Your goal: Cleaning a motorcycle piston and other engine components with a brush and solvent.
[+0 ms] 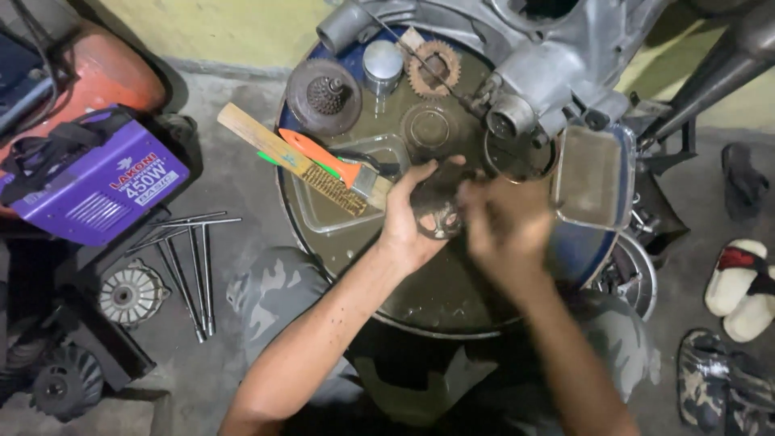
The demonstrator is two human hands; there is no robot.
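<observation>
Over the middle of the oily drum top (420,299), the left hand (412,214) grips a dark round metal part (436,211), fingers curled around its left side. The right hand (504,222) is blurred against the part's right side; whether it grips cannot be told. A wooden brush (303,160) lies toward the drum's left edge.

left hand (412,211) curled, gripping | right hand (504,222) blurred, fingers bent

1. A drum top (452,299) bears a brush (303,161), a gear (433,68) and a tray (592,176).
2. The brush lies left of the gear; the tray lies right.
3. Rods (190,266) lie on the floor, left of the drum.
4. Sandals (739,287) lie on the floor, right of it.
</observation>
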